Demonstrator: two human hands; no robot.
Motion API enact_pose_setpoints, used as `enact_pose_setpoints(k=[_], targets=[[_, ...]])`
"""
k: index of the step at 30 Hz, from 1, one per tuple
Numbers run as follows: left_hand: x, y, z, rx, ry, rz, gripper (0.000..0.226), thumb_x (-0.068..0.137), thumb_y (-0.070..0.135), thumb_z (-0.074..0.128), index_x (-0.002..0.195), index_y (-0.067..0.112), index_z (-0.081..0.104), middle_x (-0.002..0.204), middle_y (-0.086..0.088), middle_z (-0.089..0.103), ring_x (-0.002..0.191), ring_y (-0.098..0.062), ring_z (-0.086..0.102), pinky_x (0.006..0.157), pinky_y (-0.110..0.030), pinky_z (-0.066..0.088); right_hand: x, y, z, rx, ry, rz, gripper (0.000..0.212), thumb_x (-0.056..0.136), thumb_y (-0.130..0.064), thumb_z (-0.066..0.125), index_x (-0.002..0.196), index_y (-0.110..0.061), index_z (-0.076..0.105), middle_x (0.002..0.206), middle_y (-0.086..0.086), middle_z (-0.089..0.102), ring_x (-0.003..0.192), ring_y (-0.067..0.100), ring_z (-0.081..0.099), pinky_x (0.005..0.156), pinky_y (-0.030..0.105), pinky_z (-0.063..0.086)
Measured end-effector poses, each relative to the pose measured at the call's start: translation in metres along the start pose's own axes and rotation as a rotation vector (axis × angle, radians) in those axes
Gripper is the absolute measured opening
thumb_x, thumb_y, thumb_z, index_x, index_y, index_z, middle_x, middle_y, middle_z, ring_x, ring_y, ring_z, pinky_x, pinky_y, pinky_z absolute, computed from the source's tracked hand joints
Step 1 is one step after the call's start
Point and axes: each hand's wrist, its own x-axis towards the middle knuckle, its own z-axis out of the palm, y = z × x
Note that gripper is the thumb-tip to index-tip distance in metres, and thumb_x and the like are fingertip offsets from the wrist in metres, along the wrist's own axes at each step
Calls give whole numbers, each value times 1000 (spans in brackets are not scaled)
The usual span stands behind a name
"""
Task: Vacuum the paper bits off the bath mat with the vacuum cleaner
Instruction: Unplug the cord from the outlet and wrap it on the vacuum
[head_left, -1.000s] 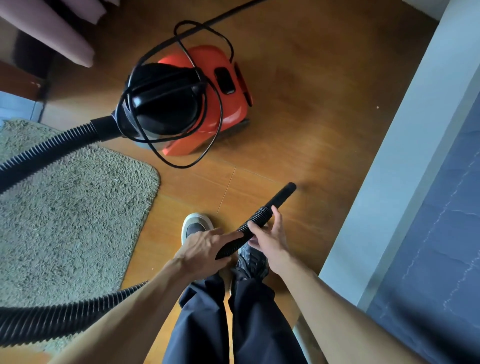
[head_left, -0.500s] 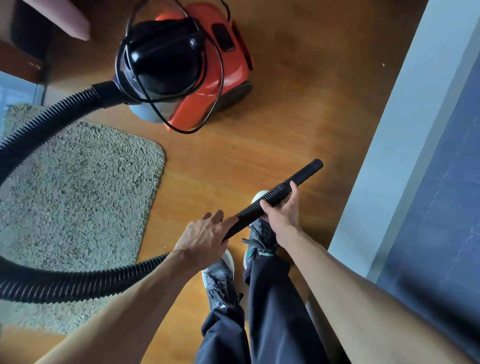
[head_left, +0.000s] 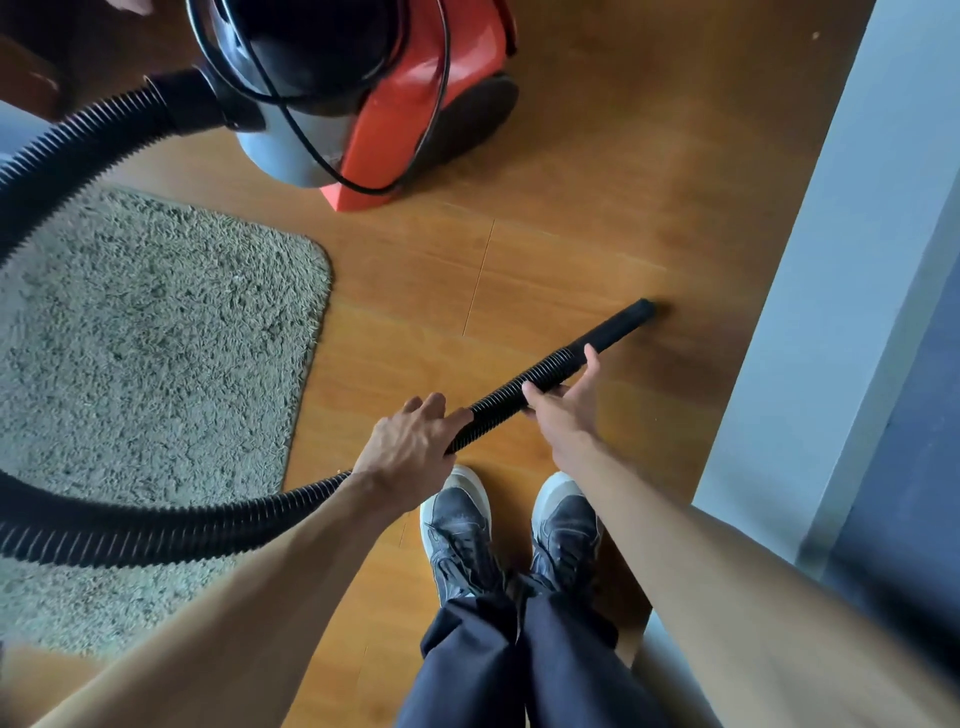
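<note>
A red and black canister vacuum cleaner (head_left: 415, 98) stands on the wood floor at the top. Its ribbed black hose (head_left: 156, 525) loops off to the left over the shaggy beige bath mat (head_left: 145, 353) and back to me. My left hand (head_left: 405, 452) grips the hose from above. My right hand (head_left: 563, 410) holds it further along, just behind the smooth black nozzle end (head_left: 621, 327). The nozzle points right, low over bare floor and away from the mat. I see no clear paper bits on the mat.
A pale grey wall or panel (head_left: 831, 312) runs down the right side. My two dark shoes (head_left: 511, 530) stand on the floor (head_left: 571, 234) below my hands. A black power cord (head_left: 441, 130) drapes over the vacuum cleaner's body.
The view has come closer to the vacuum cleaner, and both feet now stand side by side. Both hands stayed on the hose, and the nozzle has swung further right and lower.
</note>
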Motion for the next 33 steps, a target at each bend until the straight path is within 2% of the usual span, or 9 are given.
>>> enact_pose_setpoints(k=[3,6,10,12,15,18,24,30,33], targets=[[-2,1,2,-65,1,-44,45,95,25,57,140,27,50,117,-3,58,106,-25,55,73,-37,51,-3,-3,-3,-116,-6,-16,96,84,-16,73,140,-62,9,131,11,59,109,27,66,94,50,56],[-8,7,-6,-114,-3,-93,52,92,30,63,141,26,49,121,-2,62,109,-26,58,72,-34,45,-16,-18,-17,-298,-20,-49,86,94,-19,65,155,-36,7,134,10,57,111,29,64,96,41,54],[-20,26,-34,-117,-41,-115,64,91,38,65,148,22,39,123,-3,63,108,-26,59,68,-29,39,-44,-45,-50,-611,-88,-134,78,97,-22,61,157,-17,12,135,15,53,100,26,59,79,33,51],[-29,40,-54,-103,-56,-120,69,92,40,64,150,20,33,124,-4,62,110,-26,59,70,-29,40,-65,-64,-69,-771,-131,-208,78,97,-26,62,156,-13,13,134,15,54,104,27,59,78,31,47],[-44,63,-93,-55,-54,-121,75,92,44,61,152,17,25,130,-6,59,116,-27,56,75,-32,44,-102,-103,-97,-963,-165,-335,79,97,-33,62,157,-14,14,138,16,51,122,31,54,88,34,45],[-65,85,-141,18,-30,-121,79,92,49,60,153,18,21,132,-8,56,118,-27,53,79,-36,48,-144,-145,-124,-1103,-173,-463,81,97,-38,61,158,-18,11,143,15,45,130,33,47,96,38,45],[-109,122,-249,109,80,-135,87,90,59,57,155,20,14,138,-10,50,121,-29,52,83,-40,51,-232,-234,-168,-1287,-126,-669,78,95,-39,63,153,-25,12,139,11,44,128,32,46,88,43,52],[-167,163,-367,118,222,-139,91,87,60,60,155,21,15,140,-12,49,123,-32,52,89,-43,53,-329,-321,-212,-1311,-53,-795,78,95,-40,61,153,-27,11,135,9,42,125,28,46,78,37,50],[-200,189,-425,153,290,-152,88,87,58,60,155,23,17,138,-9,50,125,-31,50,89,-43,50,-376,-362,-232,-1296,-5,-858,80,95,-42,59,156,-27,9,138,10,42,126,28,45,80,37,49]])
